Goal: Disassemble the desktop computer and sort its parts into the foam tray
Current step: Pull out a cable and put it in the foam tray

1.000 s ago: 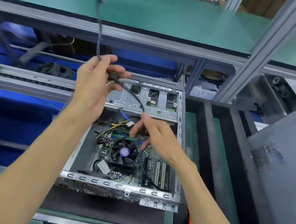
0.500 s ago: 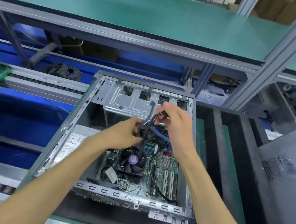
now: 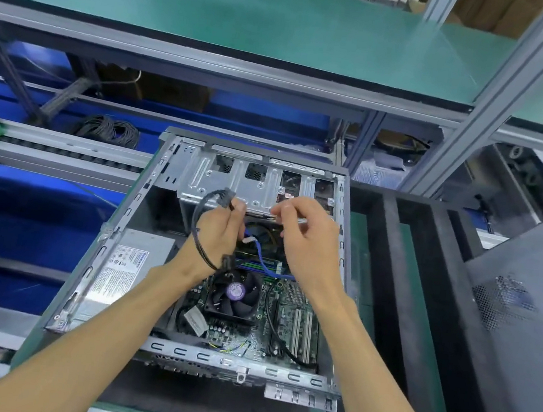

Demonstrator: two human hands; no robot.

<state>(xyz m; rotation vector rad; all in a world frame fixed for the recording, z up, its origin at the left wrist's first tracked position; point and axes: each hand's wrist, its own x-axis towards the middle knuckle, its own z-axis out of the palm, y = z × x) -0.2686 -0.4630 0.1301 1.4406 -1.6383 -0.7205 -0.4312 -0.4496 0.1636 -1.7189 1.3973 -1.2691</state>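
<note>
The open desktop case (image 3: 131, 208) lies on its side in the middle, showing the motherboard (image 3: 296, 323), the CPU fan (image 3: 234, 292), the power supply (image 3: 128, 263) and the metal drive cage (image 3: 232, 180). My left hand (image 3: 216, 233) grips a looped black cable (image 3: 200, 227) with its connector sticking up above the fingers. My right hand (image 3: 307, 241) pinches a thin pale part, too blurred to name, at the drive cage's front edge. A blue cable (image 3: 261, 260) runs beneath both hands. The black foam tray (image 3: 400, 292) stands just right of the case.
A grey case side panel (image 3: 524, 322) leans at the far right over the tray. A green shelf (image 3: 253, 20) on an aluminium frame overhangs the back. A coil of black wire (image 3: 107, 130) lies behind the case by the conveyor rails (image 3: 63, 154).
The black cable, held high a second ago, has come down and is looped in my left hand. My right hand has let go of it and risen to the drive cage's edge.
</note>
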